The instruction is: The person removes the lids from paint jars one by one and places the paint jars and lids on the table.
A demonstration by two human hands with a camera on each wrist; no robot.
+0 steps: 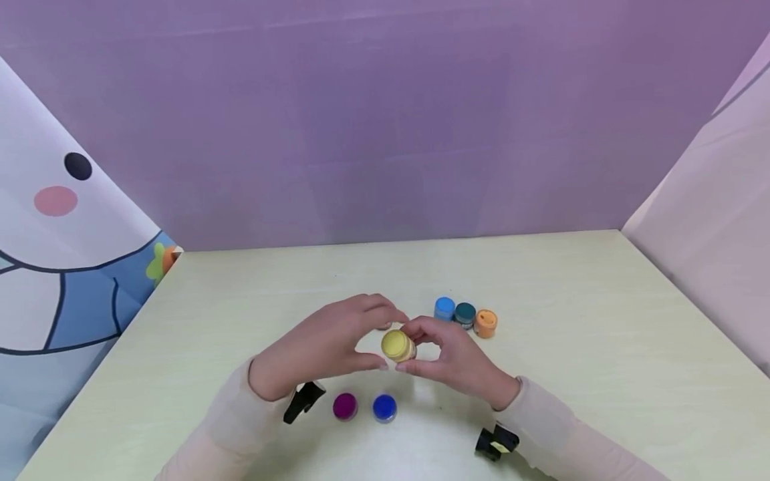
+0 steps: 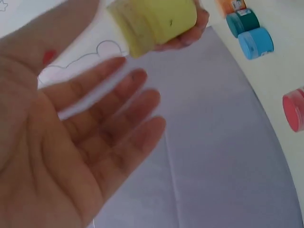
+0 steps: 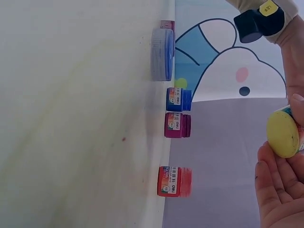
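A small yellow paint jar (image 1: pixel 396 345) is held above the table between the thumb and fingers of my right hand (image 1: pixel 454 354). In the left wrist view the yellow jar (image 2: pixel 171 19) lies on its side in those fingertips. My left hand (image 1: pixel 337 341) is beside the jar, thumb and fingers spread around a gap and apart from it. Its palm and loosely straight fingers (image 2: pixel 114 128) fill the left wrist view. The jar's round yellow end (image 3: pixel 282 135) faces the right wrist camera.
Light blue (image 1: pixel 444 308), teal (image 1: pixel 465 314) and orange (image 1: pixel 486 323) jars stand beyond my right hand. Purple (image 1: pixel 345 406) and dark blue (image 1: pixel 384 407) jars stand nearer me. A red jar (image 3: pixel 175 181) is mostly hidden by my left hand in the head view. A purple cloth wall (image 1: pixel 397 133) rises behind the table.
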